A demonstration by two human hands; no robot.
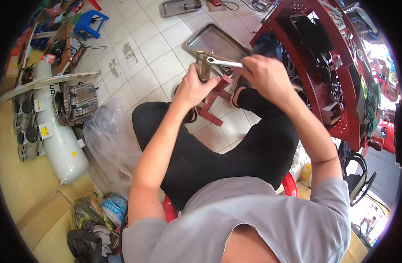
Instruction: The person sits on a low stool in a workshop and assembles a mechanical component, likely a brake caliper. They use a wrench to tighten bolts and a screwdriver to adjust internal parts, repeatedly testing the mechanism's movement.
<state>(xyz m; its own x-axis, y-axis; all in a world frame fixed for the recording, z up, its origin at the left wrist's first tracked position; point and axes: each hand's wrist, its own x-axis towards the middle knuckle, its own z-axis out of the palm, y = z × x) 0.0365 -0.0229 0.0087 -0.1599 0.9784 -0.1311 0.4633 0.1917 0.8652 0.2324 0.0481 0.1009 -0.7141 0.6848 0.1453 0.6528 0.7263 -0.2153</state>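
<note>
My right hand (pixel 269 76) is closed round the handle of a silver ring wrench (pixel 227 63). The wrench's ring end lies over a brownish metal part (pixel 204 70), just in front of my left hand. My left hand (pixel 195 90) grips this part, its thumb stretched out to the right. I cannot make out whether a bolt or nut sits inside the ring. Below the hands, between my feet, a dark red metal stand (pixel 216 94) rests on the tiles. Part of it is hidden behind my left hand.
Beyond my hands lies a metal tray (pixel 229 39), with a smaller tray (pixel 179 8) farther off. A red perforated rack (pixel 341 94) rises at my right. On the left are a white cylinder (pixel 56 140), a plaid bag (pixel 81 103), clear plastic (pixel 111 136) and a blue stool (pixel 91 22).
</note>
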